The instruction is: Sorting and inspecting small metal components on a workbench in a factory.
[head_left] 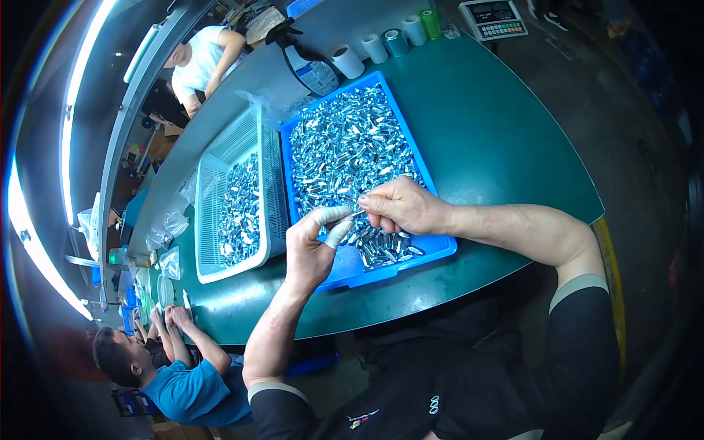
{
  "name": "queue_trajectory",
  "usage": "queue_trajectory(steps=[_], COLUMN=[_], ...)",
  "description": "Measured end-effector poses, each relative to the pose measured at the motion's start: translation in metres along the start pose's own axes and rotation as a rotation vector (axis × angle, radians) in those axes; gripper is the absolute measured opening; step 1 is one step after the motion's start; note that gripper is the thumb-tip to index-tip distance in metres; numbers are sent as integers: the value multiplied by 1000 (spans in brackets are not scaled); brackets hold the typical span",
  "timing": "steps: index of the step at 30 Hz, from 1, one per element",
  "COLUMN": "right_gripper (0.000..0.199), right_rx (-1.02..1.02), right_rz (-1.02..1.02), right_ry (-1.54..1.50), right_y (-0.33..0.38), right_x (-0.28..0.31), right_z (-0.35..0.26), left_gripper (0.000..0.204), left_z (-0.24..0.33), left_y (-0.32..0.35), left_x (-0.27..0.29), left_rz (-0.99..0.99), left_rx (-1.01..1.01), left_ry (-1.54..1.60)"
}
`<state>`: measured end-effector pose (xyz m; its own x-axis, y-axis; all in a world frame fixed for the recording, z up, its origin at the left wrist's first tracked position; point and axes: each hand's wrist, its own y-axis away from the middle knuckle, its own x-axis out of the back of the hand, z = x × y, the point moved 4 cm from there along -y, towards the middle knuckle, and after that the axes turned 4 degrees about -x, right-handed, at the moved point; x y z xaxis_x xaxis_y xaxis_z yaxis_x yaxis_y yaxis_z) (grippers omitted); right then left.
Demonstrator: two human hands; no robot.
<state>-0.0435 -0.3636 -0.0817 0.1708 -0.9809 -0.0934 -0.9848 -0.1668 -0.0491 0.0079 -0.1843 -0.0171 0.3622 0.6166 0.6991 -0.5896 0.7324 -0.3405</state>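
Shiny metal piece (357,207) sits pinched between the left hand (314,246) and right hand (402,207), both curled tight above the blue tray (433,249).

Single head-worn fisheye view, looking steeply down and forward from close above the green table (484,139), blue tray (440,246) near centre, wearer's forearms entering from the lower edge, rim edges bending.

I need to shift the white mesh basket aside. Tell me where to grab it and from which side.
Take the white mesh basket by its raised rim along the two long sides, coming from above. It lies flat on the green table, hard against the blue tray, so that side gives little room; the walls are thin mesh, the rim looks sturdier.
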Motion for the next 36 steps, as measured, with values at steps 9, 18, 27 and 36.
queue_trajectory(steps=[9, 18, 27, 36], right_gripper=[43, 40, 39, 38], right_rx=[59, 70, 67, 22], right_rz=[305, 339, 305, 307], right_ry=[-102, -74, -91, -102], right_y=[-2, -5, -7, -10], right_x=[17, 18, 16, 16], right_z=[3, 0, -1, -2], left_gripper=[15, 23, 24, 28], left_z=[-12, -115, -156, -180], left_y=[-49, -168, -220, -181], left_x=[32, 119, 122, 175], left_rz=[-22, 238, 183, 182], left_rx=[42, 166, 150, 249], left_ry=[-36, -449, -825, -994])
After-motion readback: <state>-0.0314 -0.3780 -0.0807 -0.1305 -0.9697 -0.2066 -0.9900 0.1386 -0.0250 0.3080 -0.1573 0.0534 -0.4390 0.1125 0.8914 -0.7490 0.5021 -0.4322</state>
